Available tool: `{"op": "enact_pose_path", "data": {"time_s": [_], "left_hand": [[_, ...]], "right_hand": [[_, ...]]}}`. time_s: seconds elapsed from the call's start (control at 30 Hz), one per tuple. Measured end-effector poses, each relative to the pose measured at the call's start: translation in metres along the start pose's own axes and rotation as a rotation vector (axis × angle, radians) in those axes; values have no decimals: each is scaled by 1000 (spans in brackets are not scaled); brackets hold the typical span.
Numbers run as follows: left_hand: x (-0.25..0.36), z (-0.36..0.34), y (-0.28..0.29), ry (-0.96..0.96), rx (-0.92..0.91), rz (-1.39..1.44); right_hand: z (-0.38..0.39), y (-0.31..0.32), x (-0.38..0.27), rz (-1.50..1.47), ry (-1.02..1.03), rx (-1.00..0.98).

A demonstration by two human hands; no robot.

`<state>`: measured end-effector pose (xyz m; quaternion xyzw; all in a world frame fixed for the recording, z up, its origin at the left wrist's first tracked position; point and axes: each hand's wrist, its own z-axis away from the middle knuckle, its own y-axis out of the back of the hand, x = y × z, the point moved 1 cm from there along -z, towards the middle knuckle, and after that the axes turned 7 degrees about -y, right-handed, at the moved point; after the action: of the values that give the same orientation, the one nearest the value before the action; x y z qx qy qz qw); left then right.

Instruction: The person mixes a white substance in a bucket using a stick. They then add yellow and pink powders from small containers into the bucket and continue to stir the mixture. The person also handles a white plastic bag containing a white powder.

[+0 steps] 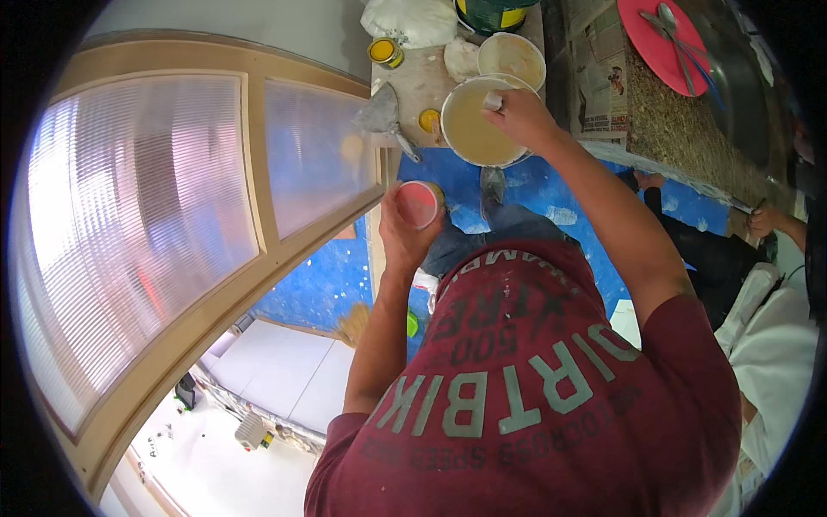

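Observation:
My left hand (pixel 401 231) is wrapped around a small round tub (pixel 418 204) with a pinkish-red face turned up. My right hand (pixel 524 119) reaches over a white bucket (pixel 445 129) of cream-coloured liquid, fingers closed on a short pale grey piece (pixel 493 101); its kind is unclear. Beside the bucket lies a wide scraper (pixel 379 112), its handle pointing toward me. A small yellow lid or tin (pixel 429 120) sits between scraper and bucket.
A second white tub (pixel 513 59), a yellow-topped tin (pixel 385 52) and a white plastic bag (pixel 412 21) stand farther back. A framed ribbed panel (pixel 146 207) borders my left. At right, a red plate (pixel 659 43) with cutlery rests on the counter; another person's hand (pixel 763 221) is below.

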<state>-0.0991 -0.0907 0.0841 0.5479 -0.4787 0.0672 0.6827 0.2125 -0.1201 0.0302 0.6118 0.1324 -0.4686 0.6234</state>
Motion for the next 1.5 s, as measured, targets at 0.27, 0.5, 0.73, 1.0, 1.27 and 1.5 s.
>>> {"op": "enact_pose_path", "data": {"time_s": [0.27,0.5,0.73,1.0,1.27,1.5], "left_hand": [[10,-8,1,-35,-37,-34],[9,-8,-4,-50,-42,13],[13,-14,-10,-23,-54,26],[11,-18,-9,-16,-67,44],[9,-14,-10,8,-83,76],[7,-13,-13,-16,-70,52]], "right_hand": [[-5,19,0,134,-31,-71],[11,-3,1,109,54,42],[12,-8,24,122,64,-196],[8,-3,20,192,19,-92],[10,6,1,291,75,-134],[8,1,1,240,78,-160]]}}
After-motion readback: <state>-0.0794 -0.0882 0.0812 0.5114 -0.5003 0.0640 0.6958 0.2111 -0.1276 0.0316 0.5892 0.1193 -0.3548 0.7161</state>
